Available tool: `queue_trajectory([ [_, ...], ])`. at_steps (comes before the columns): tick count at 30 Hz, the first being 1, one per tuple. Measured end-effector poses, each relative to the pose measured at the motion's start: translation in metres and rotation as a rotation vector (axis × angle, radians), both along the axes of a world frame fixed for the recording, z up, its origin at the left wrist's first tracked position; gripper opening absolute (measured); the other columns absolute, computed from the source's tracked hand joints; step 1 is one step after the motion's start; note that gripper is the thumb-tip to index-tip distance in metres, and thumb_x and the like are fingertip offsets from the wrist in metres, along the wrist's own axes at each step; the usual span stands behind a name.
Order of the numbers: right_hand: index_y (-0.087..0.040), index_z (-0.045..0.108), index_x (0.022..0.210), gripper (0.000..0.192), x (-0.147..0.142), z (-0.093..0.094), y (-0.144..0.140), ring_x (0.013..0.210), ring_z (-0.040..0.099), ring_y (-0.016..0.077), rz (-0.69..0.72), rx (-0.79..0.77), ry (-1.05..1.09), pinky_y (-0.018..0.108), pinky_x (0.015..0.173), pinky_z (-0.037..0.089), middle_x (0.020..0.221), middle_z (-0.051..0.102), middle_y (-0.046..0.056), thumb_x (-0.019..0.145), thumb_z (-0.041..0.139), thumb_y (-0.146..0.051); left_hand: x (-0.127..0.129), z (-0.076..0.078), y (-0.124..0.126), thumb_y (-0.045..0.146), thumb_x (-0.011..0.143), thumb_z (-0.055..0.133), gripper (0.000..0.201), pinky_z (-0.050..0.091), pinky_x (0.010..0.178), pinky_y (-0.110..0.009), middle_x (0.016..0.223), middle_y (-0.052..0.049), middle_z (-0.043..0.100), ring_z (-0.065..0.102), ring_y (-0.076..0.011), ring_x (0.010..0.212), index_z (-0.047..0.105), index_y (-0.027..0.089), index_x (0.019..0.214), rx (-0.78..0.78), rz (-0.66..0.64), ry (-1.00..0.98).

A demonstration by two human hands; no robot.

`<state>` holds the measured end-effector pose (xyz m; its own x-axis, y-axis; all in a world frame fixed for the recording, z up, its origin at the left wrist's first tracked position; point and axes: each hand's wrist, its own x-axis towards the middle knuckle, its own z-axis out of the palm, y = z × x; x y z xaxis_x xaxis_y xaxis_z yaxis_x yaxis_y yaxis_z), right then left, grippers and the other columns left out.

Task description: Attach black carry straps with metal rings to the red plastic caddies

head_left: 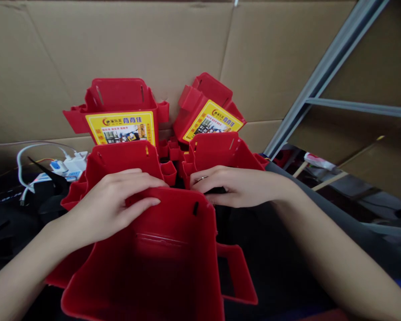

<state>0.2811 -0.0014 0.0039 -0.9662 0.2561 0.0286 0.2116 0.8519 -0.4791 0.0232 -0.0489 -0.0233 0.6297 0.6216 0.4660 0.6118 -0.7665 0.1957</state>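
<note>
Cardboard (143,44) is standing beyond our fingers, the front red box (183,218) sitting just below them. Angling inward, our left hand (115,200) is pinching its rear rim (180,191); our right hand (227,183) is curling beside it, fingertips hidden, hold unclear, a ring (201,179) showing.

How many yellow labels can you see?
2: one label on the back-left red bin, another label on the tilted back-right bin. Others may be hidden.
</note>
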Motion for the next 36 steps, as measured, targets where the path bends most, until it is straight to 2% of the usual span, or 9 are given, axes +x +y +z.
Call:
queue_trajectory([
  [5, -0.009, 0.062, 0.093, 0.022, -0.005, -0.004, -0.001, 0.081, 0.053, 0.0108, -0.01, 0.097, 0.024, 0.022, 0.077, 0.041, 0.093, 0.057, 0.008, 0.091, 0.041, -0.015, 0.0, 0.0, 0.001, 0.023, 0.086, 0.055, 0.021, 0.042, 0.08, -0.017, 0.097, 0.006, 0.064, 0.057, -0.0081, 0.086, 0.054, 0.027, 0.106, -0.023, -0.003, -0.001],
  [11, -0.01, 0.064, 0.087, 0.019, -0.002, 0.001, -0.002, 0.075, 0.051, 0.0096, -0.032, 0.034, 0.085, 0.021, 0.072, 0.041, 0.085, 0.057, 0.006, 0.089, 0.046, -0.015, 0.003, 0.001, -0.002, 0.023, 0.086, 0.055, 0.02, 0.04, 0.082, -0.015, 0.098, 0.008, 0.065, 0.056, -0.0068, 0.086, 0.054, 0.027, 0.106, 0.009, -0.02, 0.014],
  [18, -0.012, 0.064, 0.083, 0.017, -0.01, -0.01, -0.002, 0.075, 0.053, 0.0104, -0.077, 0.117, 0.044, 0.022, 0.071, 0.042, 0.087, 0.059, 0.005, 0.084, 0.048, -0.007, 0.006, 0.001, -0.002, 0.023, 0.086, 0.054, 0.02, 0.041, 0.082, -0.015, 0.099, 0.007, 0.065, 0.057, -0.007, 0.087, 0.054, 0.025, 0.106, 0.016, 0.012, -0.001],
  [22, -0.011, 0.064, 0.08, 0.016, -0.009, -0.01, 0.0, 0.074, 0.052, 0.0099, -0.074, 0.089, 0.058, 0.021, 0.071, 0.042, 0.085, 0.058, 0.005, 0.084, 0.049, -0.008, 0.006, 0.002, -0.003, 0.022, 0.086, 0.054, 0.018, 0.041, 0.081, -0.015, 0.097, 0.006, 0.065, 0.057, -0.0072, 0.086, 0.054, 0.024, 0.105, -0.001, 0.009, -0.011],
  [29, -0.01, 0.064, 0.087, 0.017, 0.001, -0.003, 0.003, 0.078, 0.054, 0.0102, -0.093, 0.005, 0.106, 0.022, 0.075, 0.042, 0.088, 0.058, 0.006, 0.087, 0.049, -0.016, 0.007, 0.002, -0.003, 0.024, 0.087, 0.054, 0.017, 0.041, 0.08, -0.016, 0.095, 0.007, 0.065, 0.057, -0.0072, 0.085, 0.055, 0.025, 0.104, -0.01, 0.009, -0.019],
  [36, -0.009, 0.063, 0.088, 0.019, 0.004, -0.002, 0.005, 0.08, 0.053, 0.0107, -0.089, 0.024, 0.109, 0.023, 0.076, 0.042, 0.091, 0.057, 0.008, 0.089, 0.047, -0.018, 0.009, 0.002, -0.003, 0.024, 0.087, 0.053, 0.017, 0.042, 0.08, -0.017, 0.096, 0.006, 0.065, 0.058, -0.0081, 0.086, 0.055, 0.024, 0.104, -0.003, 0.031, -0.021],
])
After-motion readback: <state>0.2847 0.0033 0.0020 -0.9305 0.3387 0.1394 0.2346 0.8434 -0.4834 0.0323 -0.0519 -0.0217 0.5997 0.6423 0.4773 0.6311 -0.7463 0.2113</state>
